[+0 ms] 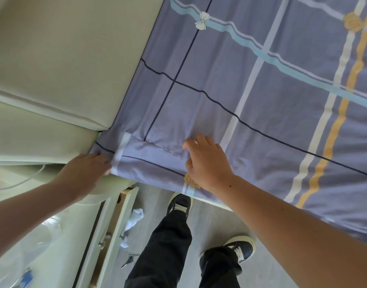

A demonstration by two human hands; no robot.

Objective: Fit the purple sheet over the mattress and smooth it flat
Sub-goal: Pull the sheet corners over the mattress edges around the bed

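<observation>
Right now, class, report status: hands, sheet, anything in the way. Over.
Left hand grips purple sheet corner. Right hand on sheet top, fingers bent. Creases near that corner. Headboard tight against it.

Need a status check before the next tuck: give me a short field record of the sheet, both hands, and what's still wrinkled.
sheet: purple sheet spread across the top, its side draped over the near edge
left hand: at the sheet's corner beside the headboard; grip unclear
right hand: bent fingers on the sheet top near the edge; pinch unclear
wrinkles: creases fan from the corner toward the right hand
farther area: looks smooth
</observation>
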